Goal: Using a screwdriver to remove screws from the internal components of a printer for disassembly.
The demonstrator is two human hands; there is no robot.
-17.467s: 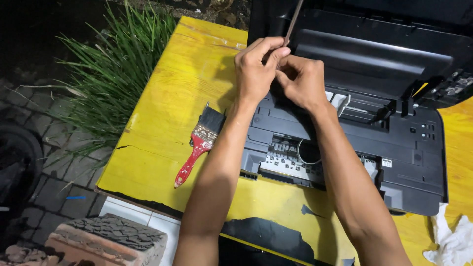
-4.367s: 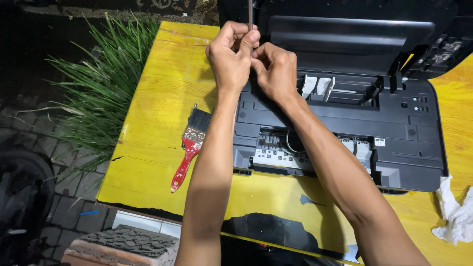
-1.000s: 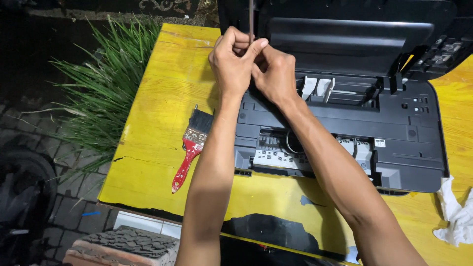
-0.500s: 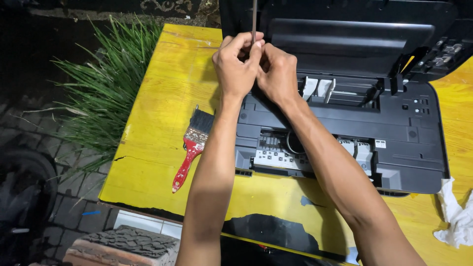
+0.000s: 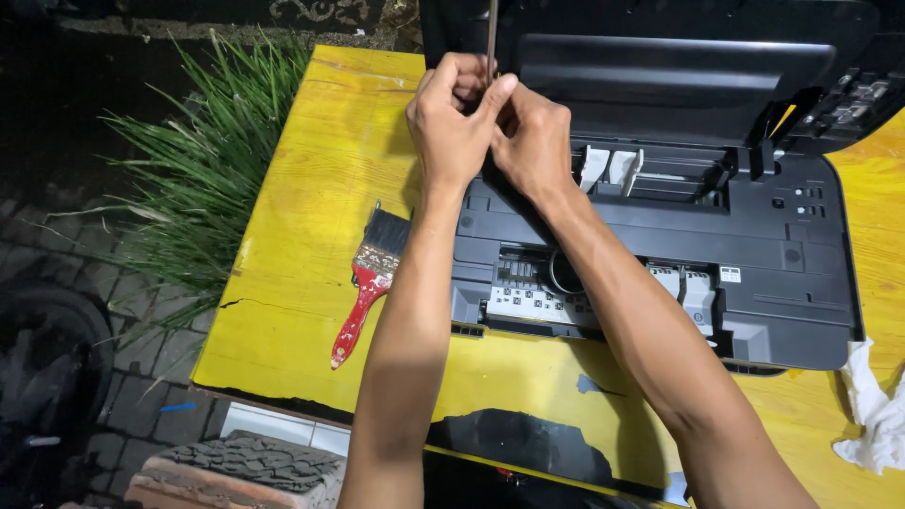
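Gripping a thin dark rod [image 5: 491, 38] with both hands, we work over the rear left corner of the opened black printer [image 5: 754, 236]. Our left hand [image 5: 454, 123] is curled tight, thumb and fingers pinched together on the rod's lower end. Our right hand [image 5: 534, 141] is pressed against the left, fingers folded inward beneath it; whether they also clamp the rod we cannot tell, since the left hand covers them. The rod stands nearly upright and runs out of the top edge of the view, so its upper end is cut off; its lower tip is hidden within the hands.

The printer sits on a yellow wooden table [image 5: 320, 170], grain visible, paint worn to black along the near edge. Its matte plastic lid is raised at the back, partly cut off at the top. Inside, white and grey parts and a dark ring are exposed; finer detail is hard to make out.

A paintbrush [image 5: 370, 283], red handle with black bristles, lies on the table just left of the printer, apart from both hands. A crumpled white cloth [image 5: 872, 415] lies at the right edge. Green grass-like leaves [image 5: 207, 179] spread left of the table.
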